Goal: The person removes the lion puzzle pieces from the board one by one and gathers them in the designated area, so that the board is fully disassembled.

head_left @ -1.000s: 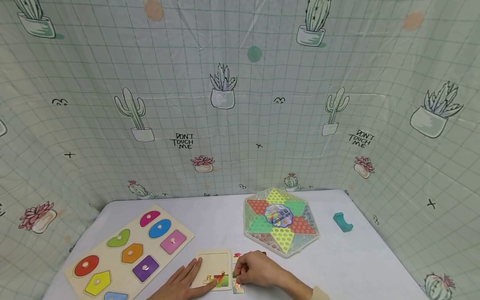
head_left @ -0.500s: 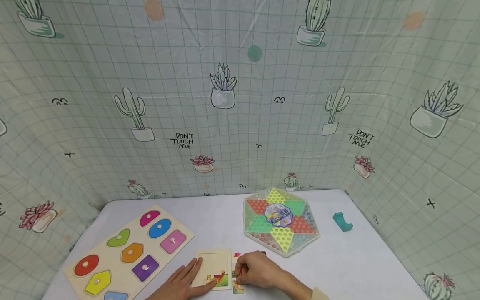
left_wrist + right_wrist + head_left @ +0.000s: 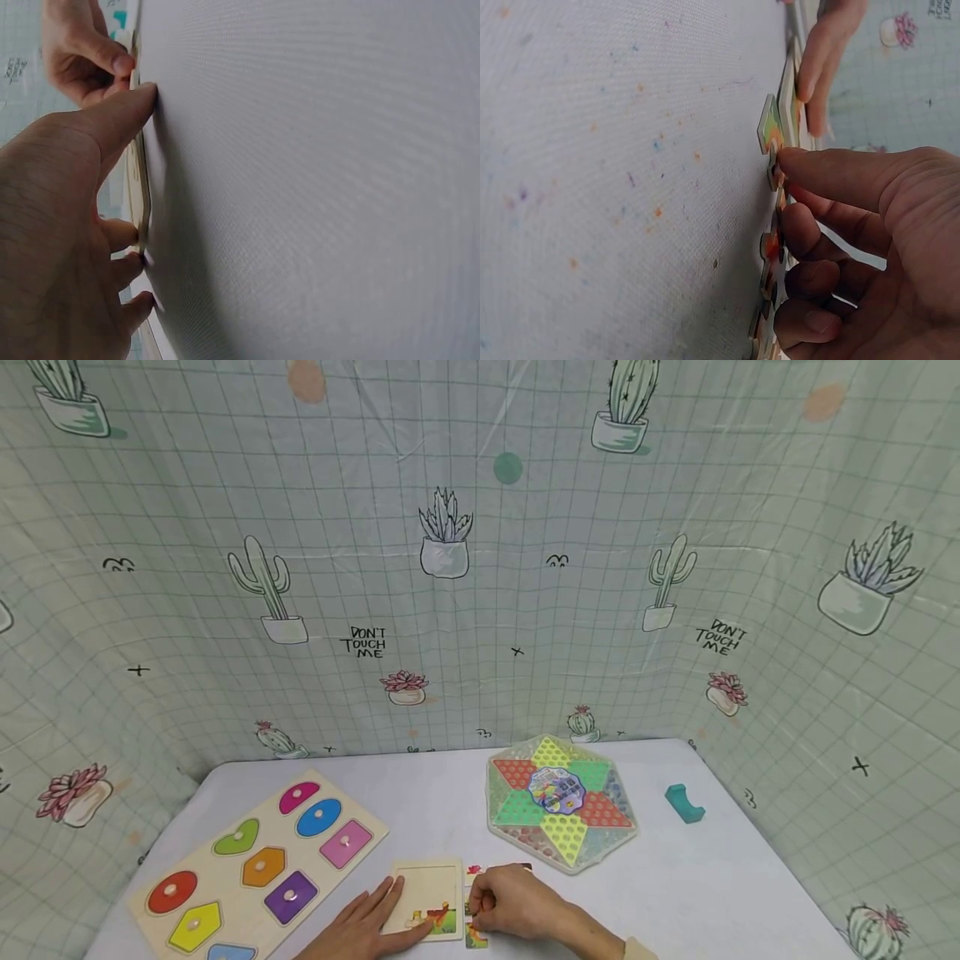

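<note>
My left hand lies with straight, spread fingers on the left and bottom rim of a small wooden puzzle tray. Fitted jigsaw pieces with a picture fill the tray's lower right corner. Just right of the tray, my right hand has curled fingers, thumb and index fingertips together at a jigsaw piece, which they pinch low over the table. A green-and-orange piece lies below those fingertips, and another with a pink shape above. The right hand partly hides more loose pieces.
At the left lies a wooden shape board with coloured knobbed shapes. A hexagonal Chinese checkers board is behind my right hand, and a teal curved block sits at the far right. A patterned curtain encloses the table.
</note>
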Demonstrator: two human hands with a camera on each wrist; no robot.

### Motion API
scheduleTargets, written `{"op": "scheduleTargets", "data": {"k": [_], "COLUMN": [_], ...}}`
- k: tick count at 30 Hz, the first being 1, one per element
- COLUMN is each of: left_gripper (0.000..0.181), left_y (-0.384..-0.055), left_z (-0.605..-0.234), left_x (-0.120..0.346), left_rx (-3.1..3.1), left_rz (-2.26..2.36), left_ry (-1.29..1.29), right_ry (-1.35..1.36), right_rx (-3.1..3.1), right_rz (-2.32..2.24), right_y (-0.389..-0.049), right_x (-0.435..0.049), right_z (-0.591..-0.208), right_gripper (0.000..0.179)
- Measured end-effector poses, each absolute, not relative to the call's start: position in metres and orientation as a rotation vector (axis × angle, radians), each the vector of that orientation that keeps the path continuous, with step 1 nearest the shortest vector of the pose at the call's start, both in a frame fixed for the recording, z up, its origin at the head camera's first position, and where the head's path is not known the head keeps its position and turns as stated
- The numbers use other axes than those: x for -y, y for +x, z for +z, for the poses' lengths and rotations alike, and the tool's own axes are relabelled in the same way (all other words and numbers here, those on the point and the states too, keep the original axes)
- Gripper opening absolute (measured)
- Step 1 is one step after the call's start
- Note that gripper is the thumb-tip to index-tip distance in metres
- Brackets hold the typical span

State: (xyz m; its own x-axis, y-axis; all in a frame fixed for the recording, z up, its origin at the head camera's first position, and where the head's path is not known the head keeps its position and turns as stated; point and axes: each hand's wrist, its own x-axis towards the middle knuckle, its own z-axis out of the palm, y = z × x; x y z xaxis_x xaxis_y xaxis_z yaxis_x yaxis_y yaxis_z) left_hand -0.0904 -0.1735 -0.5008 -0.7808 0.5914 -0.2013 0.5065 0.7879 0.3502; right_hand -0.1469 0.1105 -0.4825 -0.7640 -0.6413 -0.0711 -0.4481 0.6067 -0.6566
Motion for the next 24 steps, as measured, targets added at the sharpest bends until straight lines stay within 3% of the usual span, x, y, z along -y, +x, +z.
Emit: {"op": "scheduleTargets", "data": {"k": [15,24], "left_gripper": [0.069,0.067], "left_y": [-0.091,-0.093], "left_z": [-0.498,-0.504], "left_x": [0.161,0.151], "left_rx": [-2.671,-2.682], "left_rz": [0.488,0.406], "left_ry": [0.902,0.882], "right_ry": [-0.974,-1.235], "right_rx": [-2.532,-2.539], "right_rz": [-0.927,-0.712], "right_y": [-0.157,-0.153], "right_x": [-0.087,-0.06], "right_z": [-0.474,-0.478], "right_gripper": [0.011,0.02]}}
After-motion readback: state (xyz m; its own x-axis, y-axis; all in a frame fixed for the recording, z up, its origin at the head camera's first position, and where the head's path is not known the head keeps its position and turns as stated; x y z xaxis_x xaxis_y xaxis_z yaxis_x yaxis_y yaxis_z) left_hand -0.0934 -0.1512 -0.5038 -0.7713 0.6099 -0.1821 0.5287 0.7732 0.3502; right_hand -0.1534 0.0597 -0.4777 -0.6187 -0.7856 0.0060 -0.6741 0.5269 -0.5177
